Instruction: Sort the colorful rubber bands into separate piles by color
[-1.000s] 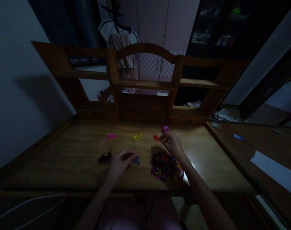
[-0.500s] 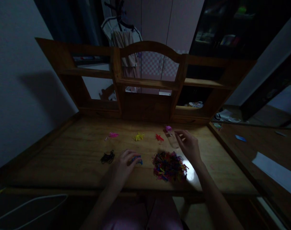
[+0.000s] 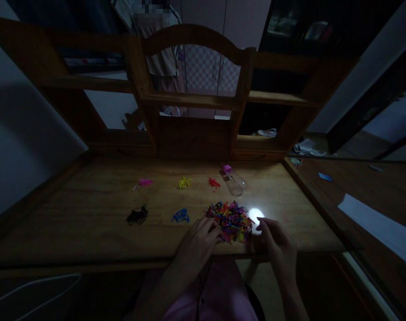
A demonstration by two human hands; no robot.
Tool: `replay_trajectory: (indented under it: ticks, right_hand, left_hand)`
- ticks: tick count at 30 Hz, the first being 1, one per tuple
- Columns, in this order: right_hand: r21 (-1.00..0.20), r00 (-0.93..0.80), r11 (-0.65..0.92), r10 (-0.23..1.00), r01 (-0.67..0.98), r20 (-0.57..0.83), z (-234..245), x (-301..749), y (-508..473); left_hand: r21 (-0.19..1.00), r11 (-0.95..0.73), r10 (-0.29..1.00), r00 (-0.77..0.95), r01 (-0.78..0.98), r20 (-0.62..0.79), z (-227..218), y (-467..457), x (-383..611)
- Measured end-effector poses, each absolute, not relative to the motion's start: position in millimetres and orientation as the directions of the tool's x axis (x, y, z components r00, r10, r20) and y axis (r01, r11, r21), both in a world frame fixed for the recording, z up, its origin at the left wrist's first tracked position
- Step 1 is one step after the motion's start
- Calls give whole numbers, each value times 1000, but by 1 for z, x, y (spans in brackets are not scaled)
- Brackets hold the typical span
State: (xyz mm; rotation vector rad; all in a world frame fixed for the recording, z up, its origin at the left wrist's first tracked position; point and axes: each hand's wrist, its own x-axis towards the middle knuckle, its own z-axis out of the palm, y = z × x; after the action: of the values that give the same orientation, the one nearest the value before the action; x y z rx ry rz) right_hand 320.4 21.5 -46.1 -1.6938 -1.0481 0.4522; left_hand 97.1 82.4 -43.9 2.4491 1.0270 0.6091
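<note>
A heap of small multicoloured rubber bands point(image 3: 229, 219) lies on the wooden desk in front of me. My left hand point(image 3: 203, 235) is open, its fingers loosely bent and their tips at the heap's lower left edge. Just right of the heap is my right hand point(image 3: 279, 243), thumb and forefinger drawn together; whether they pinch a band is too small to tell. Separate little piles hold blue bands point(image 3: 180, 216), black bands point(image 3: 137, 215), pink bands point(image 3: 145, 182), yellow bands point(image 3: 184, 182) and red bands point(image 3: 213, 183).
A clear bottle point(image 3: 235, 183) with a pink cap lies behind the heap. The desk's wooden shelf unit point(image 3: 192, 101) rises at the back. On the brown surface at right are a white sheet point(image 3: 377, 225) and a blue card point(image 3: 325, 177). A bright light spot falls beside the heap.
My left hand has moved right from the blue bands to the heap. My right hand has come back from beside the bottle to the heap's right side. The view has shifted.
</note>
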Motion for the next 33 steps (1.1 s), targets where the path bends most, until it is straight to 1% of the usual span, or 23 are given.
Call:
replay_trajectory:
  ticks: [2, 5, 8, 11, 14, 16, 18, 21, 24, 26, 28, 31, 33]
  right_hand:
    - [-897, 512, -54, 835, 440, 201, -47, 318, 21]
    - [-879, 442, -9, 867, 476, 230, -46, 316, 25]
    - [-837, 339, 57, 898, 544, 282, -44, 314, 31]
    - [-765, 246, 108, 910, 635, 332, -42, 310, 34]
    - [-698, 227, 90, 910, 711, 348, -43, 305, 38]
    - [-664, 235, 67, 905, 745, 355, -46, 301, 42]
    - [-645, 240, 57, 900, 762, 363, -50, 299, 45]
    - [-644, 238, 61, 899, 763, 368, -53, 296, 50]
    - [-684, 247, 76, 899, 725, 361, -52, 295, 52]
    - [-742, 288, 69, 894, 667, 343, -50, 295, 52]
    - [-812, 359, 29, 887, 583, 289, -46, 297, 53]
    - [-911, 442, -57, 886, 408, 142, -41, 302, 53]
    - [-950, 443, -73, 894, 303, 72, -39, 307, 54]
  left_hand:
    - [501, -663, 723, 649, 556, 236, -46, 86, 97]
    - [512, -673, 708, 665, 534, 238, -44, 89, 96]
    - [568, -657, 710, 661, 496, 245, -40, 90, 92]
    - [638, -631, 717, 646, 441, 262, -39, 90, 89]
    - [711, -571, 759, 595, 411, 266, -40, 90, 85]
    - [766, -504, 801, 548, 398, 242, -41, 90, 84]
    - [810, -437, 840, 498, 391, 213, -40, 90, 83]
    - [840, -379, 876, 443, 388, 191, -39, 88, 81]
    - [859, -349, 894, 408, 376, 185, -38, 87, 79]
    - [881, -319, 907, 384, 350, 176, -37, 86, 78]
    - [914, -265, 924, 351, 307, 150, -36, 86, 77]
    - [979, -86, 954, 297, 185, 28, -36, 87, 76]
    - [997, 63, 954, 291, 49, -75, -38, 87, 76]
